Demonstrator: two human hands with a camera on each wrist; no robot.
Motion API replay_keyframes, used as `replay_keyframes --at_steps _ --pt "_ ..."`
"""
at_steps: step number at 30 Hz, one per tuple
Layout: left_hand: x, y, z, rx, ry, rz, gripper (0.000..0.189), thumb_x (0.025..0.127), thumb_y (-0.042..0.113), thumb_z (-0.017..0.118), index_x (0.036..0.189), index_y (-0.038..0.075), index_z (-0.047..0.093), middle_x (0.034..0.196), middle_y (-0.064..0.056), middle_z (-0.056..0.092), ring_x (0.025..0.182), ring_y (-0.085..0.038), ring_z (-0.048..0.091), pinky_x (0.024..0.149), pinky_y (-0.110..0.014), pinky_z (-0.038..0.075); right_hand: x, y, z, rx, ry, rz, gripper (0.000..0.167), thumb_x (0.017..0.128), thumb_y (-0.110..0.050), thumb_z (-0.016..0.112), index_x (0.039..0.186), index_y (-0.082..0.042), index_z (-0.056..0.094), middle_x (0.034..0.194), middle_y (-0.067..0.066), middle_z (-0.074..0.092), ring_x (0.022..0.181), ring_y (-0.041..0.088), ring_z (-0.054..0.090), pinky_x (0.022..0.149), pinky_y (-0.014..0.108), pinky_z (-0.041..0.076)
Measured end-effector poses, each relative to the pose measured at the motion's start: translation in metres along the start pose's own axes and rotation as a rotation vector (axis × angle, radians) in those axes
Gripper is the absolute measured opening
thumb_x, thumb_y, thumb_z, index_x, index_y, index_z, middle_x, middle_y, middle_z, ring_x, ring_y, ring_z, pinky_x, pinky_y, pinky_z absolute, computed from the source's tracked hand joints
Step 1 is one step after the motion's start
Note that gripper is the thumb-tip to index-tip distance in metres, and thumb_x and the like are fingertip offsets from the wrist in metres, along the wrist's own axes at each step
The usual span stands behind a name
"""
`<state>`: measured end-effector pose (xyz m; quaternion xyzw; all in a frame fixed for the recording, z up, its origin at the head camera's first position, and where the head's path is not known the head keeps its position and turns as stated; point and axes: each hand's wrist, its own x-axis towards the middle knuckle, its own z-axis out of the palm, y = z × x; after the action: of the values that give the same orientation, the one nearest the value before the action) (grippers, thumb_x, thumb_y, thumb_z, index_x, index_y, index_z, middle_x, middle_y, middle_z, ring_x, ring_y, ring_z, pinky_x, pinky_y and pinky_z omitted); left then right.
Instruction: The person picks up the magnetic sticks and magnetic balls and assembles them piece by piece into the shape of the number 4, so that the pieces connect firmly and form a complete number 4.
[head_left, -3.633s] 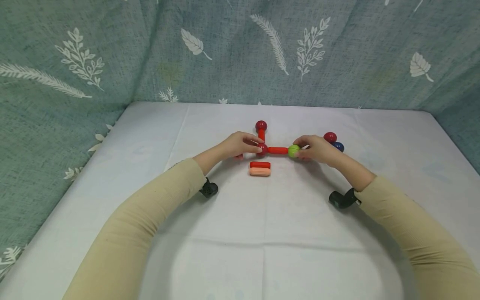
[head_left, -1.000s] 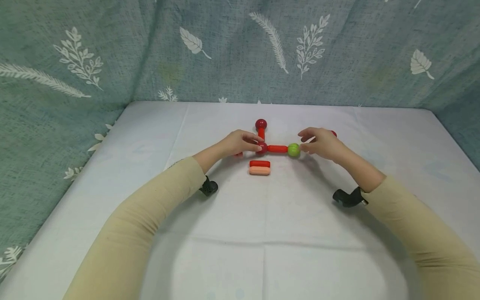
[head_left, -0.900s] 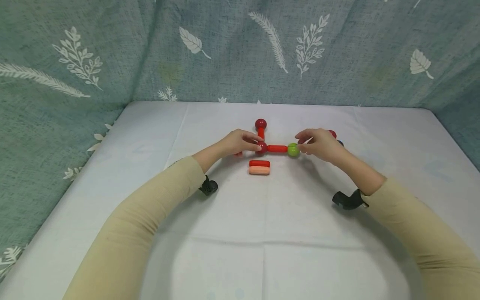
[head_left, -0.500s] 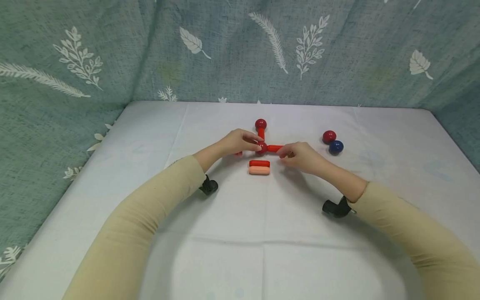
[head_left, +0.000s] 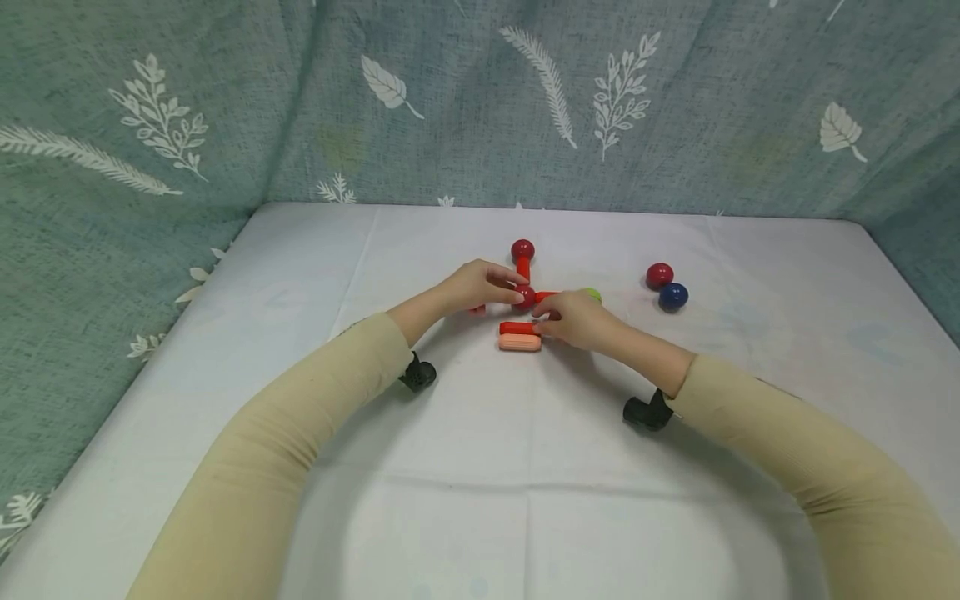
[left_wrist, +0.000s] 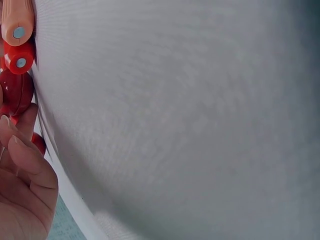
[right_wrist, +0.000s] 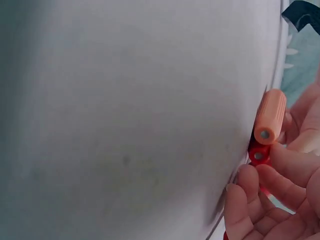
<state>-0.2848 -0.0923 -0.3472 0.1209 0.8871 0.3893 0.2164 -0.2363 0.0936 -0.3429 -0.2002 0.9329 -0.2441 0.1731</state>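
My left hand (head_left: 472, 287) pinches the red ball (head_left: 527, 298) at the corner of an L-shaped build. One red rod (head_left: 522, 268) runs back from it to another red ball (head_left: 522, 249); a second red rod (head_left: 545, 296) leads right to a green ball (head_left: 592, 293), partly covered by my right hand (head_left: 581, 321). Thumb and forefinger of that hand pinch the right end of a loose red rod (head_left: 513, 328), lying against a ribbed peach rod (head_left: 519, 342). Seen from the right wrist, the red rod's end (right_wrist: 258, 156) carries a silver disc and sits between thumb and forefinger.
A loose red ball (head_left: 659, 276) and a blue ball (head_left: 672, 297) lie at the right, behind the right forearm. Some small reddish piece (head_left: 477, 309) shows below the left hand. White cloth (head_left: 480, 533) covers the table; a patterned curtain (head_left: 465, 100) hangs behind it.
My right hand has let go of the green ball, moved left and toward me, and come to the loose red rod. My left hand stays on the corner ball.
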Motion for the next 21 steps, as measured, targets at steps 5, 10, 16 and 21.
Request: replay_keyframes --at_steps 5,10,16,21 --pt "0.000 0.000 0.000 0.005 -0.005 0.002 0.035 0.085 0.025 0.066 0.119 0.020 0.063 0.117 -0.001 0.061 0.093 -0.014 0.046 0.063 -0.021 0.035 0.001 -0.002 0.001 0.007 -0.017 -0.007 0.025 0.088 -0.018 0.061 0.110 -0.005 0.065 0.074 0.005 0.059 0.058 0.013 0.050 0.055 0.020 0.040" --pt "0.001 0.001 -0.001 0.012 -0.004 0.005 0.035 0.084 0.025 0.067 0.119 0.020 0.063 0.116 -0.001 0.062 0.092 -0.015 0.045 0.061 -0.022 0.034 0.000 -0.001 0.001 0.006 -0.019 -0.018 0.023 0.088 -0.016 0.061 0.107 -0.004 0.066 0.074 0.005 0.060 0.055 0.013 0.050 0.053 0.020 0.040" --pt "0.000 0.001 -0.001 0.013 -0.010 -0.015 0.036 0.084 0.028 0.067 0.119 0.022 0.063 0.113 -0.001 0.062 0.076 -0.013 0.043 0.052 -0.021 0.032 -0.005 0.006 -0.002 0.006 -0.026 -0.003 0.022 0.088 -0.015 0.061 0.105 -0.002 0.066 0.073 0.004 0.061 0.056 0.012 0.051 0.055 0.020 0.042" --pt "0.001 0.002 -0.002 0.018 -0.017 -0.039 0.037 0.084 0.030 0.067 0.120 0.024 0.062 0.108 0.000 0.061 0.050 -0.013 0.034 0.047 -0.021 0.033 -0.010 0.014 -0.003 -0.010 -0.023 0.028 0.021 0.087 -0.014 0.061 0.103 -0.001 0.066 0.076 0.006 0.061 0.057 0.013 0.053 0.059 0.021 0.044"
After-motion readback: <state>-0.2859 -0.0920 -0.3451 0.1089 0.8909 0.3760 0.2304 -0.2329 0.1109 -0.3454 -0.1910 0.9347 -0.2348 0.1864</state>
